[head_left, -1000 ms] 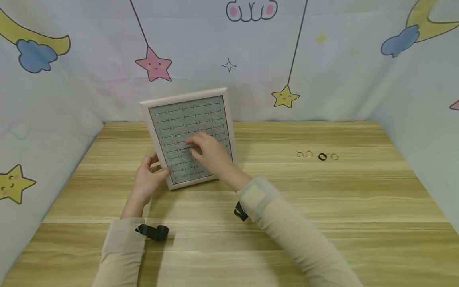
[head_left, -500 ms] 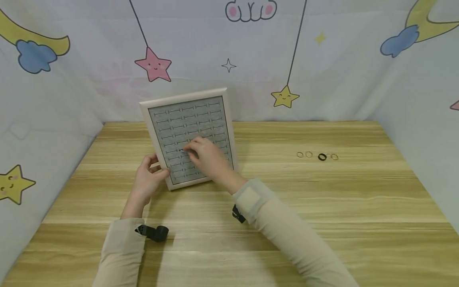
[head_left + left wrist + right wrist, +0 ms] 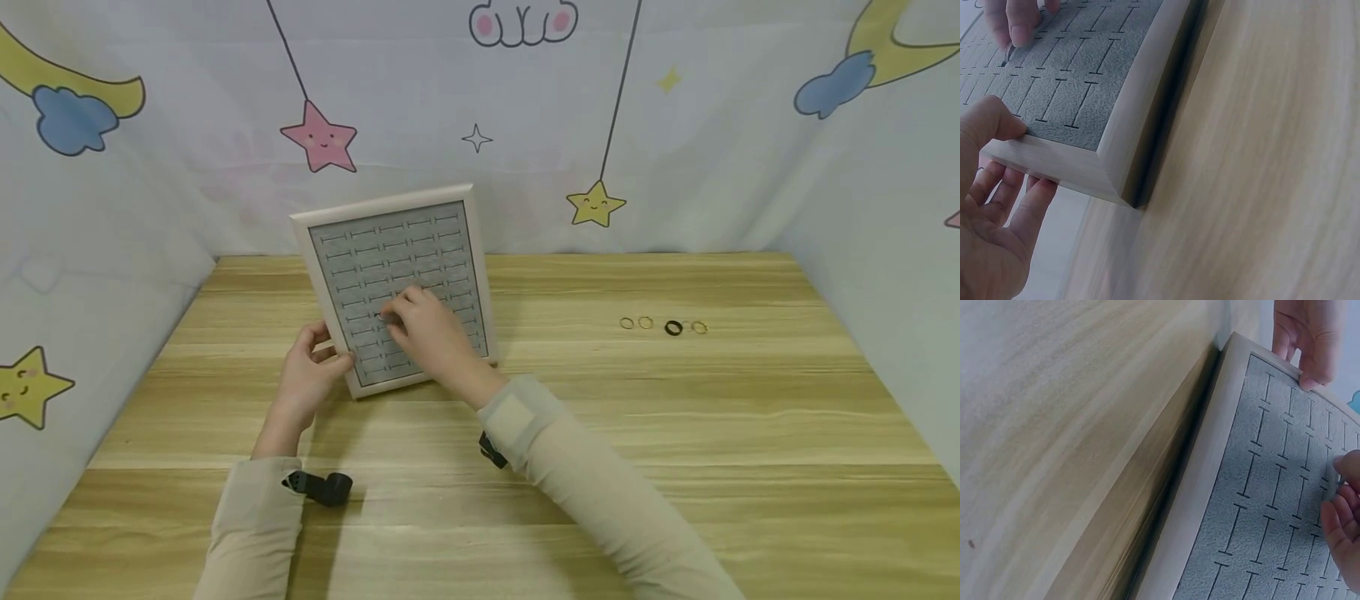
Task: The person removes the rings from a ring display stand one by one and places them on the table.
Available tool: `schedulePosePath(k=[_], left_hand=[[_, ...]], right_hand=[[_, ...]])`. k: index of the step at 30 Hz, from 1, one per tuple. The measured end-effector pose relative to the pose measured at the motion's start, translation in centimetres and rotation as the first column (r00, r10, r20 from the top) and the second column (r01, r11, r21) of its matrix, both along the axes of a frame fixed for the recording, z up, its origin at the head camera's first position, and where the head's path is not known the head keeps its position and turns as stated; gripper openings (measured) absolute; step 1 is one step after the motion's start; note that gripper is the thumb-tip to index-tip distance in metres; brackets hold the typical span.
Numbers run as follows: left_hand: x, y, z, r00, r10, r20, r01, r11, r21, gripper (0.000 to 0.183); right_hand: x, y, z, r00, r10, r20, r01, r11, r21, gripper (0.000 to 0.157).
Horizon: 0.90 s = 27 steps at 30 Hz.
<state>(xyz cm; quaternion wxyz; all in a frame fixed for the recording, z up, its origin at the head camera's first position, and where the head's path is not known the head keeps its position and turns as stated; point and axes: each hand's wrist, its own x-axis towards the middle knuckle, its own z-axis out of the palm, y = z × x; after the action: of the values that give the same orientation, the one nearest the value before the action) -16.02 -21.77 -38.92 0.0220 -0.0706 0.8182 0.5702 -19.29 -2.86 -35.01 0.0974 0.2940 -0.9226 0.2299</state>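
Observation:
A ring display board point(image 3: 390, 242) with a pale frame and grey slotted padding stands tilted back on the wooden table. My left hand point(image 3: 311, 371) grips its lower left edge, thumb on the front and fingers round the side and behind. At a slot left of the board's middle, my right hand point(image 3: 431, 333) pinches a thin silvery ring point(image 3: 1008, 53) between thumb and fingertips. The ring is mostly covered by the fingers, its lower part right at the slot. In the right wrist view, the right fingertips point(image 3: 1330, 519) are close against the padding.
On the table to the right lie a black ring point(image 3: 673, 328), a gold ring point(image 3: 627, 323) and several other rings in a loose row. A white curtain point(image 3: 420, 100) with printed stars hangs behind the table.
My right hand has shifted slightly left and down at the slot, and its fingers have closed over the ring, which showed more before. The left hand and board have barely moved.

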Motion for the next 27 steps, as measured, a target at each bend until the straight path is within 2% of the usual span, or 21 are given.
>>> schedulePosePath(k=[5, 9, 13, 20, 24, 27], left_hand=[[-0.1, 0.0, -0.1, 1.000, 0.003, -0.003, -0.003, 1.000, -0.001, 0.063], [-0.1, 0.0, -0.2, 1.000, 0.006, -0.007, -0.006, 1.000, -0.002, 0.063], [-0.1, 0.0, -0.2, 1.000, 0.010, -0.009, -0.010, 1.000, -0.001, 0.062], [-0.1, 0.1, 0.0, 1.000, 0.010, -0.006, -0.011, 1.000, -0.002, 0.061], [0.0, 0.2, 0.0, 1.000, 0.012, -0.003, -0.012, 1.000, -0.006, 0.061], [0.0, 0.2, 0.0, 1.000, 0.012, 0.001, -0.012, 1.000, -0.009, 0.060]], right_hand=[[0.0, 0.0, 0.0, 1.000, -0.002, 0.002, 0.002, 1.000, -0.003, 0.014], [-0.1, 0.1, 0.2, 0.998, 0.007, 0.062, -0.005, 0.999, -0.036, 0.013], [-0.2, 0.3, 0.4, 0.989, 0.027, 0.145, -0.010, 0.993, -0.119, 0.013], [-0.7, 0.8, 0.8, 0.962, 0.046, 0.268, 0.048, 0.942, -0.333, 0.016], [-1.1, 1.5, 1.0, 0.939, 0.032, 0.343, 0.110, 0.916, -0.387, 0.018], [-1.5, 2.4, 1.1, 0.932, 0.019, 0.361, 0.142, 0.899, -0.413, 0.018]])
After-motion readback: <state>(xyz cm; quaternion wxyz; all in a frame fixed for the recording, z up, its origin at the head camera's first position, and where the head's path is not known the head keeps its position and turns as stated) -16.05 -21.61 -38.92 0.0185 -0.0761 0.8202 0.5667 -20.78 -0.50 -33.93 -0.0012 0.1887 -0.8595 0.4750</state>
